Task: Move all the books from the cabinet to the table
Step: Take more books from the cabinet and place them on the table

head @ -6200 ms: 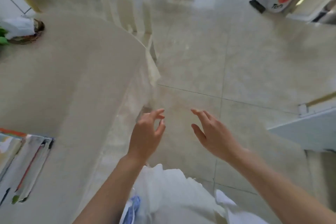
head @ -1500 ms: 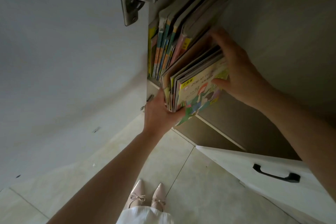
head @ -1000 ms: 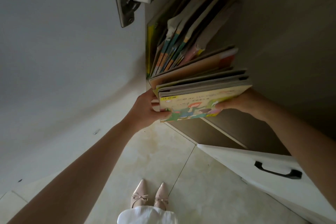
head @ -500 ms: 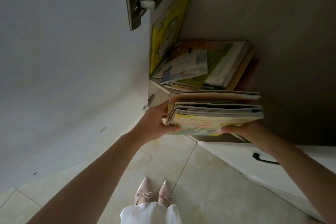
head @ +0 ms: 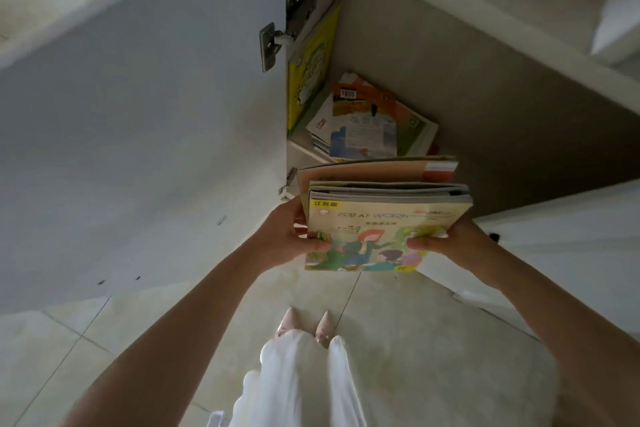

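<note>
I hold a stack of thin picture books (head: 377,218) flat in front of the open cabinet (head: 433,73), clear of its shelf. My left hand (head: 287,239) grips the stack's left edge with the thumb on the colourful top cover. My right hand (head: 446,243) grips the right edge, thumb also on top. Inside the cabinet, a heap of fallen books (head: 370,125) lies flat on the shelf. A yellow book (head: 311,69) leans upright against the left wall. The table is out of view.
The white cabinet door (head: 138,135) stands wide open on my left, its metal hinge (head: 277,42) near the yellow book. A white drawer front (head: 561,253) juts out at the lower right. Beige tiled floor (head: 433,340) lies below, with my shoes and white skirt.
The stack has come out of the cabinet toward me, tilting so its cover faces up. The books left behind have toppled flat on the shelf. Long before that, my hands were empty beside the table.
</note>
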Demonstrator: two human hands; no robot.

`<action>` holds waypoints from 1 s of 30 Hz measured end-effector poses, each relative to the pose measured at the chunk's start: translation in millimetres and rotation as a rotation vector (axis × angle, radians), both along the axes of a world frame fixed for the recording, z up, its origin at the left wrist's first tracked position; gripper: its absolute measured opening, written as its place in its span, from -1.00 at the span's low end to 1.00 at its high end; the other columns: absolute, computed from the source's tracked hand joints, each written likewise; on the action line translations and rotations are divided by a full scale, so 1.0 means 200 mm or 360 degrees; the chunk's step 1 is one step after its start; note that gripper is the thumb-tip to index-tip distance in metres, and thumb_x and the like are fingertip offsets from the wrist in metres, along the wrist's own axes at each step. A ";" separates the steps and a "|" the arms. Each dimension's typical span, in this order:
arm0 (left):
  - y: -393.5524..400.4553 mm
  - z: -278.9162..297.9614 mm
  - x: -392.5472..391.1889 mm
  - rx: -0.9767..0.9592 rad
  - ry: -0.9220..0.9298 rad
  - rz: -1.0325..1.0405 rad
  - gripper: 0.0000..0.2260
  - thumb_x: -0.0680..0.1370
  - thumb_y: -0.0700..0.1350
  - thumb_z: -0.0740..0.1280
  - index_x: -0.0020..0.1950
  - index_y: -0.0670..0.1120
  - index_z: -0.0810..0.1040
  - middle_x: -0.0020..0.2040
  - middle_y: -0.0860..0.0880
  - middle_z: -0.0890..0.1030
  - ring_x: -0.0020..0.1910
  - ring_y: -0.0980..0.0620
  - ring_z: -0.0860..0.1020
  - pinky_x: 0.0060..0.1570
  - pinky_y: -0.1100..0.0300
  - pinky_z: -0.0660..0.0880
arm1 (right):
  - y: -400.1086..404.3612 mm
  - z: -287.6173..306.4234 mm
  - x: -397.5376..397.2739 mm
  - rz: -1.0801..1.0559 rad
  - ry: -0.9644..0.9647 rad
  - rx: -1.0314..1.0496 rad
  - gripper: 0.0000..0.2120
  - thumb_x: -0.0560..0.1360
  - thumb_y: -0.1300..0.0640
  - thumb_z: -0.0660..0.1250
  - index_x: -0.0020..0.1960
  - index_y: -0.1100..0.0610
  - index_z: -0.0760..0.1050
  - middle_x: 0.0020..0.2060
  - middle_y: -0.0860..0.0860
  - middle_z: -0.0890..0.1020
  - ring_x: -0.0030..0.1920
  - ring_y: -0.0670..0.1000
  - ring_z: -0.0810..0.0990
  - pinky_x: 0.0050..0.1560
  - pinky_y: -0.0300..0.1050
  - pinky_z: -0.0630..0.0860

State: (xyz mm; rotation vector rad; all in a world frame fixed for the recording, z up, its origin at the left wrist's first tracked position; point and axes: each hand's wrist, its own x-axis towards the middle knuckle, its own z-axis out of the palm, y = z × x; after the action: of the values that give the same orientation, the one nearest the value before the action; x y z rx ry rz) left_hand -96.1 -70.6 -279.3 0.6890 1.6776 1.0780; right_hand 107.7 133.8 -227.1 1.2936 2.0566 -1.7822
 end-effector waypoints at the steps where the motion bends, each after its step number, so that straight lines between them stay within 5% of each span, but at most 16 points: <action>1: -0.04 0.07 0.00 -0.0004 -0.0028 0.0021 -0.46 0.32 -0.31 0.56 0.14 0.13 0.49 0.09 0.07 0.63 0.12 0.00 0.59 0.04 0.10 0.61 | -0.04 0.07 0.00 0.0029 0.0013 -0.0006 -0.53 0.35 0.35 0.49 0.08 -0.06 0.43 -0.01 -0.18 0.60 0.03 -0.15 0.57 -0.03 -0.25 0.55; 5: -0.24 0.35 0.03 -0.0039 -0.0326 0.0227 -0.36 0.27 -0.36 0.57 0.24 0.04 0.48 0.06 0.00 0.69 0.08 -0.03 0.65 -0.02 0.03 0.64 | -0.20 0.29 0.03 0.0183 0.0026 -0.0030 -0.61 0.42 0.18 0.45 0.18 -0.06 0.45 0.09 -0.15 0.63 0.12 -0.10 0.61 0.07 -0.10 0.59; 7: -0.34 0.48 0.09 -0.0019 -0.0438 0.0370 -0.37 0.26 -0.28 0.54 0.27 0.00 0.43 0.06 -0.04 0.70 0.03 -0.07 0.67 -0.03 -0.03 0.63 | -0.28 0.38 0.06 0.0197 0.0124 -0.0076 -0.62 0.49 0.15 0.39 0.28 0.01 0.44 0.13 -0.13 0.64 0.13 -0.10 0.62 0.00 -0.19 0.60; 12: -0.57 0.74 0.34 0.0009 -0.0608 0.0815 -0.41 0.26 -0.15 0.54 0.23 -0.03 0.42 0.07 -0.13 0.69 -0.03 -0.19 0.68 -0.02 -0.17 0.61 | -0.47 0.59 0.10 0.0187 0.0280 -0.0091 -0.76 0.54 0.08 0.33 0.19 -0.07 0.47 0.06 -0.16 0.67 0.08 -0.14 0.64 0.00 -0.20 0.61; 15: -0.66 0.83 0.51 0.0055 -0.0627 0.1050 -0.35 0.21 -0.11 0.55 0.26 -0.04 0.42 0.07 -0.16 0.69 -0.02 -0.24 0.67 0.00 -0.22 0.59 | -0.52 0.66 0.16 0.0219 0.0365 -0.0129 -0.64 0.52 0.01 0.36 0.27 0.05 0.42 0.12 -0.07 0.65 0.13 -0.06 0.63 0.13 0.01 0.58; 20: -0.76 0.95 0.88 0.0177 -0.0665 0.1556 -0.40 0.33 -0.21 0.53 0.32 -0.06 0.41 0.04 -0.18 0.69 -0.05 -0.27 0.67 -0.17 -0.11 0.63 | -0.61 0.80 0.26 0.0355 0.0438 -0.0200 -0.66 0.51 -0.01 0.36 0.25 0.04 0.47 0.06 -0.10 0.68 0.07 -0.14 0.64 0.07 -0.19 0.56; 23: -0.82 1.03 1.05 0.0218 -0.0633 0.1780 -0.55 0.44 -0.19 0.45 0.30 -0.05 0.46 0.05 -0.18 0.69 -0.04 -0.26 0.67 -0.09 -0.18 0.62 | -0.69 0.87 0.31 0.0413 0.0399 -0.0206 -0.74 0.50 -0.02 0.37 0.14 0.06 0.52 -0.08 -0.09 0.70 -0.08 -0.18 0.67 -0.12 -0.30 0.58; 30: -1.06 1.15 1.49 0.0183 -0.0409 0.2173 -0.73 0.53 -0.17 0.36 0.22 0.00 0.56 0.04 -0.09 0.70 -0.03 -0.15 0.69 -0.02 -0.15 0.61 | -0.98 0.99 0.43 0.0740 0.0313 -0.0264 -0.85 0.51 -0.04 0.36 0.01 -0.06 0.42 -0.02 -0.05 0.65 0.01 -0.03 0.64 0.10 0.04 0.58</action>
State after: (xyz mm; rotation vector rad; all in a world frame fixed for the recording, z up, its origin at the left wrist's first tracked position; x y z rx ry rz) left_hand 202.5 -282.8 -48.8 -0.6937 1.7860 2.0542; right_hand 193.1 -61.9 -28.8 0.5529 2.0311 -1.8569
